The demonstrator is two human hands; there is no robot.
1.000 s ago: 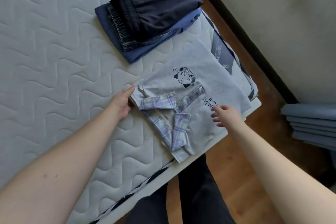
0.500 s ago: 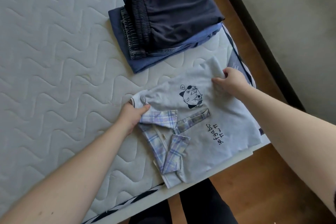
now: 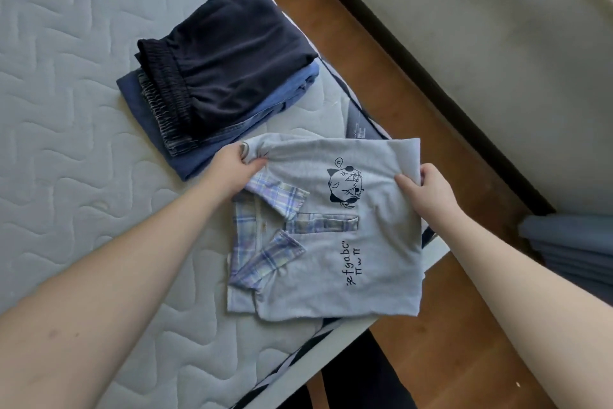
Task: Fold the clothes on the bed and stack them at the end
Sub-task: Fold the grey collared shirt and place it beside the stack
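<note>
Between both hands, head view: grey shirt (image 3: 358,242) with plaid collar, folded to a rough rectangle on the mattress (image 3: 66,110), its right edge overhanging the bed corner. Left hand (image 3: 232,169) pinches the far-left corner, fabric bunched under thumb and fingers. Right hand (image 3: 428,186) grips the far-right edge, fingers curled under it, thumb on top. That far edge looks slightly lifted; near edge flat.

Just beyond the left hand: folded stack (image 3: 215,90), dark trousers on top, denim and navy pieces under. Shirt's far-left corner sits just beside it, maybe touching; can't tell.

Handling, my read: light soft jersey, no stiffness. It'll sag between grip points and the fold will slip open if lifted by one corner. Not fragile, not slippery. Two far corners are a fair hold for dragging, or for one more fold toward the body. To carry it onto the stack, better to get flat hands under both short sides so the layers stay together. Collar is the bulkiest bit, so expect it to skew.

Print between the hands: cartoon cat-like face in dark ink. Nearer the body, sideways text reading roughly "efgabc", with symbols like "T w T" beside it. First character unclear. Small tag on the mattress side beyond the right hand, unreadable.

Right of the right arm: wooden floor (image 3: 365,43), stacked grey-blue fabric at frame edge.
</note>
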